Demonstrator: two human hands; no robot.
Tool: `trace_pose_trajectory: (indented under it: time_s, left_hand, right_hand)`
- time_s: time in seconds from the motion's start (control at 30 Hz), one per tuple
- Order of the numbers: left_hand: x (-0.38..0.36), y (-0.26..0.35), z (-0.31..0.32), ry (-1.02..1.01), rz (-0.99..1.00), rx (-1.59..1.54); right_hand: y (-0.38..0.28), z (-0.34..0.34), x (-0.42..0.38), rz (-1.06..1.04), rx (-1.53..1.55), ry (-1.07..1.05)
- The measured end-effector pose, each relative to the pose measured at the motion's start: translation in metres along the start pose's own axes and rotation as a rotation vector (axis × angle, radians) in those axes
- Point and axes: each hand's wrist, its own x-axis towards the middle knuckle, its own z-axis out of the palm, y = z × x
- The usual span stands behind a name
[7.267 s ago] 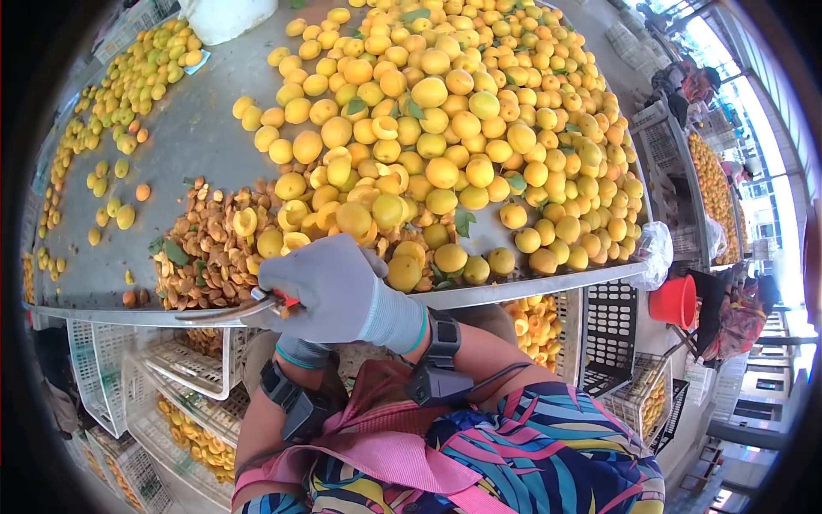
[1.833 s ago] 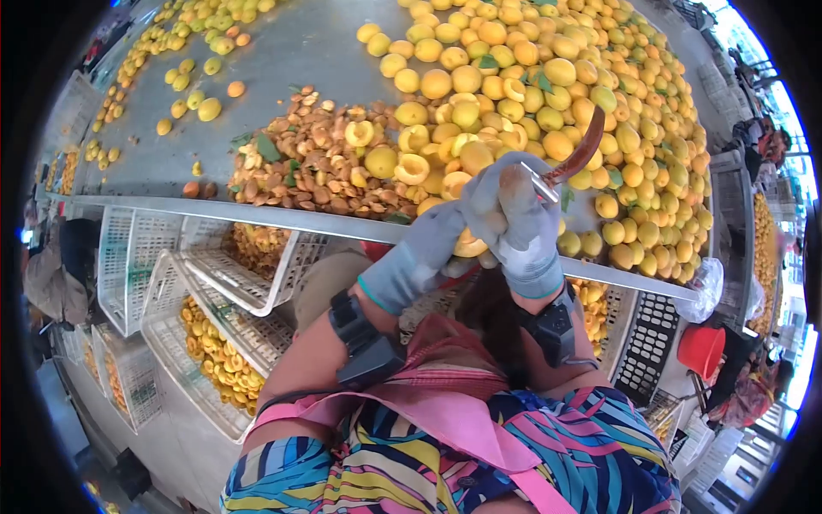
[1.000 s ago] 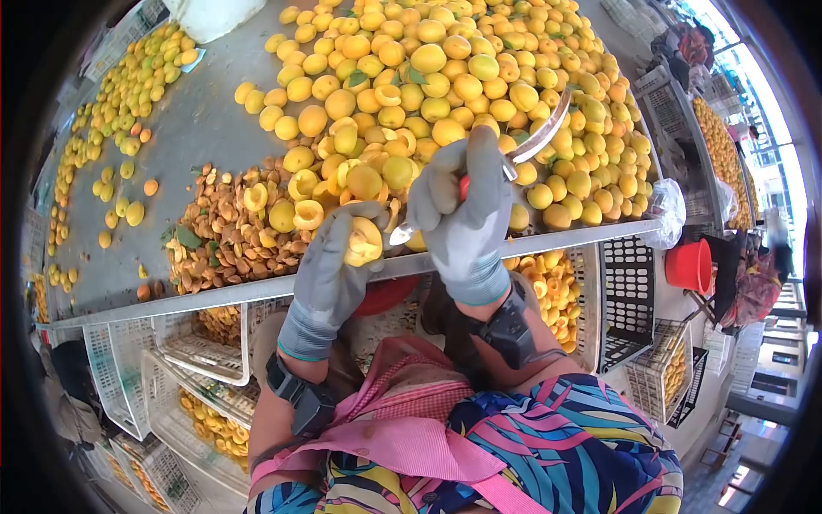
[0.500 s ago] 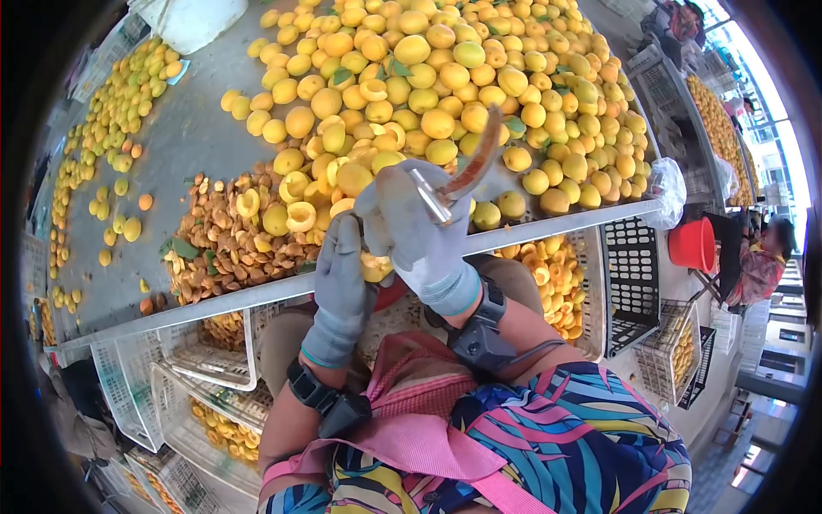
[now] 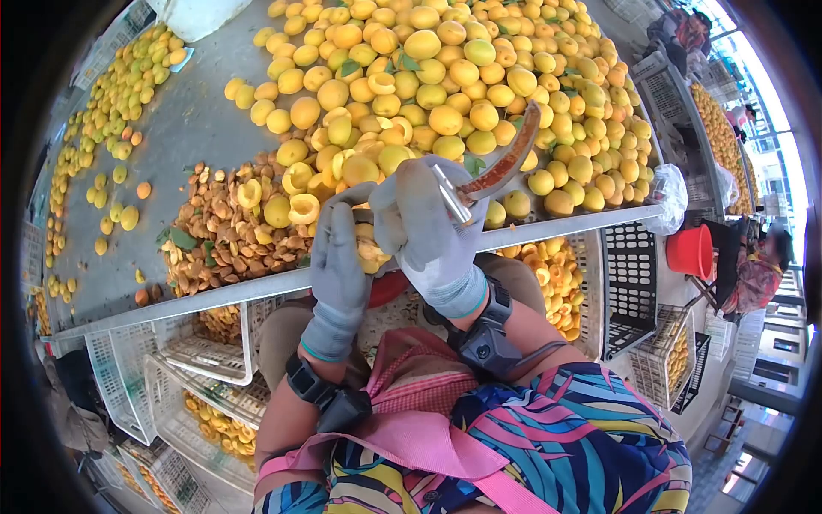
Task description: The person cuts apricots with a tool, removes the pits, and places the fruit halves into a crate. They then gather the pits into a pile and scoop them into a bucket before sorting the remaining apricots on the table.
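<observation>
Both hands wear grey gloves and meet at the table's front edge. My right hand (image 5: 432, 227) is closed round a knife (image 5: 505, 163) with a curved, brown-stained blade and a metal collar; the blade points up and right. My left hand (image 5: 341, 257) has its fingers bent towards the right hand. Between the hands shows a piece of yellow apricot (image 5: 370, 254), pressed by the left fingers and partly hidden by them. A heap of brown pits (image 5: 231, 231) lies left of the hands, with some halved apricots (image 5: 303, 208) beside it.
Whole apricots (image 5: 445, 118) are piled on the metal table (image 5: 201, 111). Below its edge stand crates of halves (image 5: 548, 278), white crates (image 5: 128, 377) and a black crate (image 5: 629, 283). A red bucket (image 5: 690, 252) is at the right, near a seated person (image 5: 753, 278).
The knife and my right hand have shifted slightly right, and the blade is turned a little more to the right. My left hand's fingers have moved up and loosened somewhat around the apricot piece.
</observation>
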Motion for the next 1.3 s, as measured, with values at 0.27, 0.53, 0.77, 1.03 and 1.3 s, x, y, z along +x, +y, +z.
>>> trace_pose_trajectory:
  time_s: [0.27, 0.53, 0.77, 1.03, 1.3]
  left_hand:
    - [-0.010, -0.008, 0.013, 0.016, -0.037, -0.001]
    - [0.003, -0.002, -0.004, -0.147, -0.109, -0.070]
    - [0.003, -0.012, -0.009, -0.355, -0.069, -0.283]
    - [0.021, -0.002, -0.014, -0.265, -0.618, -1.144]
    - [0.029, 0.015, -0.028, 0.229, -0.536, -0.906]
  right_hand:
    - [-0.007, 0.010, 0.009, 0.303, -0.162, -0.123]
    - [0.004, 0.015, 0.013, 0.357, 0.152, -0.149]
    - [-0.001, 0.011, 0.004, 0.061, -0.208, -0.239]
    - [-0.003, -0.011, 0.022, 0.210, 0.343, -0.011]
    - [0.000, -0.005, 0.000, 0.482, -0.071, -0.071]
